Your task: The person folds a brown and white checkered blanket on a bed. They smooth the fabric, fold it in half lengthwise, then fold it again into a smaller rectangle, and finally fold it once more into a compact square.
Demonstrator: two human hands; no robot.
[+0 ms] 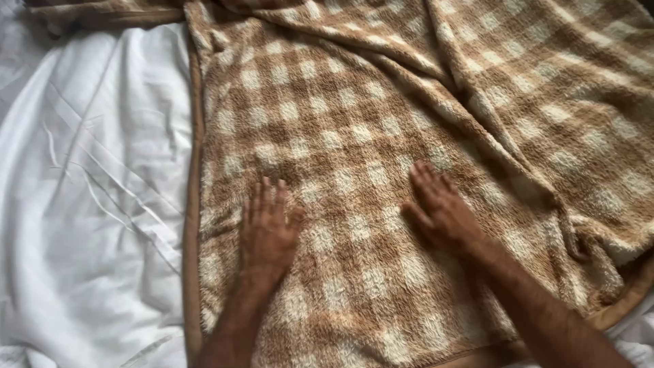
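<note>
A fluffy blanket [354, 123] with a brown and cream check pattern lies spread over a bed. My left hand [268, 228] rests flat on it, palm down, fingers together and pointing away from me, near the blanket's left edge. My right hand [439, 208] also lies flat on the blanket, a little to the right of centre, fingers spread slightly. Neither hand grips anything. A thick fold of the blanket [477, 102] runs diagonally from the top centre down to the right.
A crumpled white sheet [88, 191] covers the bed to the left of the blanket. The blanket's plain tan hem [193, 225] runs down its left edge. At the lower right the blanket bunches up [606, 266] over more white sheet.
</note>
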